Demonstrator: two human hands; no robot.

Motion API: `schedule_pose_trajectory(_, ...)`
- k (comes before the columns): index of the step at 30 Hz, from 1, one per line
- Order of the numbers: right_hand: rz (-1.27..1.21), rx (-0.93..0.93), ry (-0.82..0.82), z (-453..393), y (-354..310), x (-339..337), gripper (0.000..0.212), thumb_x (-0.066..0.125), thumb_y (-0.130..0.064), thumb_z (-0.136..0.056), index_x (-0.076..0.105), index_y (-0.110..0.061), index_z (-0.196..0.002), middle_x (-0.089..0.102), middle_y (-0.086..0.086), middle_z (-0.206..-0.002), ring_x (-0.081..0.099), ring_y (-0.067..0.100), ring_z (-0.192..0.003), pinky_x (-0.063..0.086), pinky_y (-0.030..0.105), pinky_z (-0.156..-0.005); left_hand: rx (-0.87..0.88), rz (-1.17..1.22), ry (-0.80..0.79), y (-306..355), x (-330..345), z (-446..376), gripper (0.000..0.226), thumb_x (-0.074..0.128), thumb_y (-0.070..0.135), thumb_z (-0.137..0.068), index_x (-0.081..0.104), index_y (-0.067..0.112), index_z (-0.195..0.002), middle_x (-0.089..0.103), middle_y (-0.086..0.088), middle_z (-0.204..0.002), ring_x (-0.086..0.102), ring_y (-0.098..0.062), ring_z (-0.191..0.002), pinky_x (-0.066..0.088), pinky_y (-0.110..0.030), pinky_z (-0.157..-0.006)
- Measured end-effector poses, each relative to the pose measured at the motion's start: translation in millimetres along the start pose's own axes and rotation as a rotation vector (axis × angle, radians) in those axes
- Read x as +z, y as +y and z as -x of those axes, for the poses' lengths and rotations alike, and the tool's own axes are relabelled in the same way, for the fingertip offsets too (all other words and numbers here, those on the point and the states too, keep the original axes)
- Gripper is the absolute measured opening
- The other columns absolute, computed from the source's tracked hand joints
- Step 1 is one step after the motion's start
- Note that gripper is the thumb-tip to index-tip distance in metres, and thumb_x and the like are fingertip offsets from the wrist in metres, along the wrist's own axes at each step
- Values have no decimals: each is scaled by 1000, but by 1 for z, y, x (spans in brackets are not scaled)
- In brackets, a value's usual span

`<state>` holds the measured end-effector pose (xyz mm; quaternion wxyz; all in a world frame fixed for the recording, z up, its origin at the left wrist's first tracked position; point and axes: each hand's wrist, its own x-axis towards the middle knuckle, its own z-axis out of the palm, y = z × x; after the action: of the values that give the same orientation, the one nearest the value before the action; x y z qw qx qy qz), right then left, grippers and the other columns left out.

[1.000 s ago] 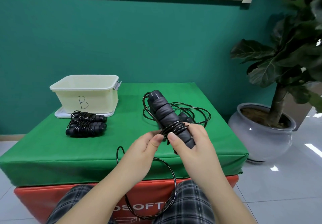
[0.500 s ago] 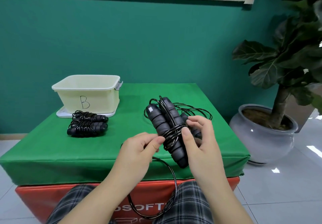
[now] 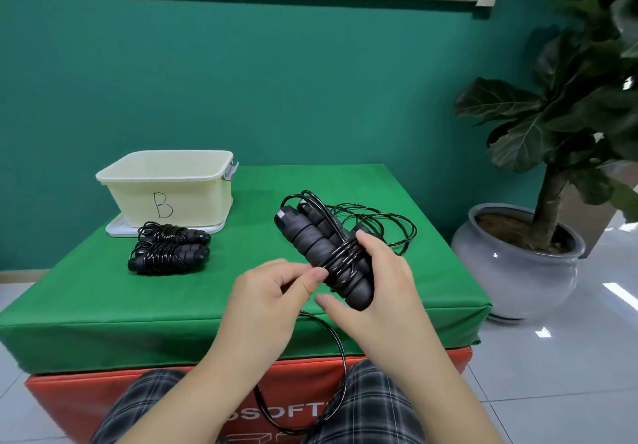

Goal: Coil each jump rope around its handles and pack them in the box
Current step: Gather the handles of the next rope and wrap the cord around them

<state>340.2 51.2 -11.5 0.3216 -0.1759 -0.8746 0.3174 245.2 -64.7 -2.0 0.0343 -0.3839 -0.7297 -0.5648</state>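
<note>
Since a second before, both handles (image 3: pixel 321 254) had swung round side by side in my right hand (image 3: pixel 376 281), whose fingers curled behind them over the green mat (image 3: pixel 103 305), thumb loose below, while my left hand (image 3: pixel 272 288) pinched the black cord (image 3: pixel 340 357) at the wraps. The foam grips felt soft and grippy, I judged, but the thin cord looked springy and slick, best pinched close to the coil. Two coiled ropes (image 3: pixel 169 252) lay before the box (image 3: pixel 165 191).
</note>
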Motion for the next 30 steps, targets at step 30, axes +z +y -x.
schedule_pose_trajectory(30,-490,44,49,-3,0,-2,36,61,-42,-76,53,-46,-111,64,-16,-105,61,0,-89,51,26,-83,-108,348,-326,-20,3,-3,29,41,32,-84,61,10,-82,45,11,-56,33,-6,-48,28,-16,-47)
